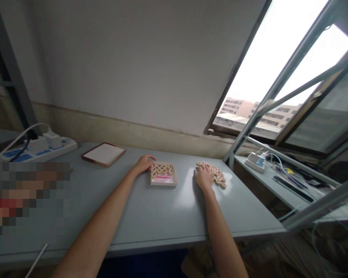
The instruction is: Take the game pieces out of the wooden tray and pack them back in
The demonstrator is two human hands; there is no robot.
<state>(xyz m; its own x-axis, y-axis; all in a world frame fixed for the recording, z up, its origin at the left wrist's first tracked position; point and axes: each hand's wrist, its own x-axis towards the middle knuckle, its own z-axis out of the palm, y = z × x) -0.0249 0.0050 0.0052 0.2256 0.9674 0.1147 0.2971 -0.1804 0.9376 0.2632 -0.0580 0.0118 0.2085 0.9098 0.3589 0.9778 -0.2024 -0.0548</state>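
Note:
A shallow white box lies on the grey table, partly filled with round wooden Chinese chess pieces in rows. In its front part, pink-marked clear plastic shows through. My left hand grips the box at its left back corner, thumb and fingers at the edge. To the right, a heap of loose Chinese chess pieces spreads over the table. My right hand rests on the heap's left side with its fingers apart. Pieces under those fingers are hidden.
A box lid with a dark red rim lies at the left back. A power strip with plugs stands farther left, near a blurred-out patch. Metal frame posts and another table with cables are at the right.

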